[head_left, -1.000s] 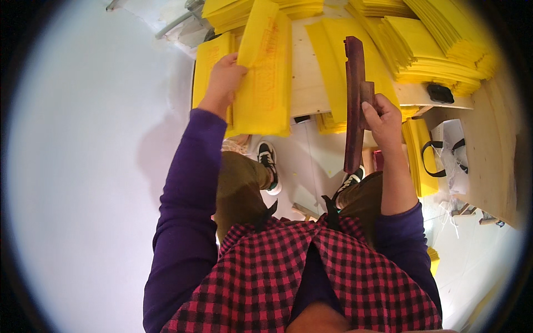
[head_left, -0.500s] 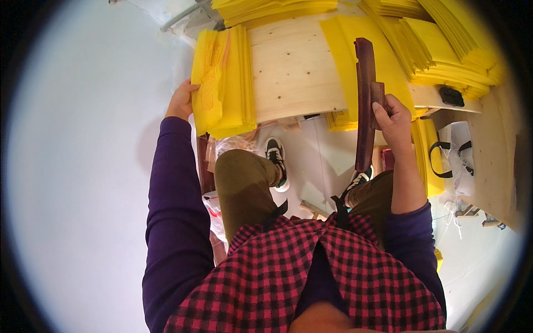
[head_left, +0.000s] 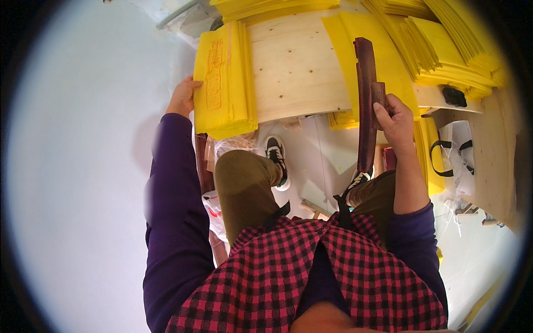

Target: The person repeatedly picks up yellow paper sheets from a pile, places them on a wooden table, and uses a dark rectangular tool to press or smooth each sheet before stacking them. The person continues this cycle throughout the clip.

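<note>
My left hand (head_left: 184, 97) is at the left edge of a stack of yellow paper sheets (head_left: 236, 83), a fingertip over the edge, gripping it. The top sheet lies flat and bears a long red printed mark near its left side. My right hand (head_left: 395, 119) is closed around the handle of a long, dark red-brown wooden stamp block (head_left: 365, 111). The block is held upright in the view, slightly curved, above a yellow sheet (head_left: 341, 41) on the right of the table. My right thumb presses the handle; the other fingers are partly hidden.
The pale wooden table (head_left: 297, 66) stretches between the stacks. More yellow stacks (head_left: 444, 50) crowd the far right, and a small black object (head_left: 454, 96) lies on the table edge. A white bag (head_left: 461, 139) with black handles hangs at right. My shoes (head_left: 275, 155) are below.
The top sheet of the left stack was rumpled and now lies flat, its red mark plainly visible. My left hand stays at the edge; the right hand and block have hardly moved.
</note>
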`<act>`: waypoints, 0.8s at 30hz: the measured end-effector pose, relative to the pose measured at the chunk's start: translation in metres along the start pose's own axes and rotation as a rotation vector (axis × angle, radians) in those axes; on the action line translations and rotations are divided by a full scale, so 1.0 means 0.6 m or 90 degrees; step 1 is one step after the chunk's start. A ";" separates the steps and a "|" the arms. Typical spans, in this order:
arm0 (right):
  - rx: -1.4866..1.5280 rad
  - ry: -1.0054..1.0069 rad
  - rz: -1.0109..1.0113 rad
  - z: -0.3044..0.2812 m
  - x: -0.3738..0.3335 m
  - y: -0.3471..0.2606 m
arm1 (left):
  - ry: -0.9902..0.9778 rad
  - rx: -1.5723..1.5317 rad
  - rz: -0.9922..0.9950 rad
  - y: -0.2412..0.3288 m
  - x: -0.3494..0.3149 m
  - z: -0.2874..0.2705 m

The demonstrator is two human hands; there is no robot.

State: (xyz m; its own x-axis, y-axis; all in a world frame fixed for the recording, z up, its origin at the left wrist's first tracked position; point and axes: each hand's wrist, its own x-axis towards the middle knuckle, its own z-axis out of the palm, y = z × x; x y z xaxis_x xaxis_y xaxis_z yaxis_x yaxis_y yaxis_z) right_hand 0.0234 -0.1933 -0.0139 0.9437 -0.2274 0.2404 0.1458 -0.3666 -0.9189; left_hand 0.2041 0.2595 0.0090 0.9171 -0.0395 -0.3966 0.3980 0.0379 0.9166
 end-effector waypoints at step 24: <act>0.065 -0.003 0.050 -0.022 -0.005 -0.005 | 0.081 0.084 0.064 -0.003 0.034 -0.008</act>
State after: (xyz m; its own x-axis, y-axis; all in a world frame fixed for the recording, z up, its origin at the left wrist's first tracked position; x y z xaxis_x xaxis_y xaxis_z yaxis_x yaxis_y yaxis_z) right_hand 0.0163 -0.2036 -0.0078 0.9546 -0.2475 0.1656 0.1011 -0.2539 -0.9619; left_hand 0.2222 0.2631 -0.0007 0.9509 0.0839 -0.2979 0.3053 -0.0969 0.9473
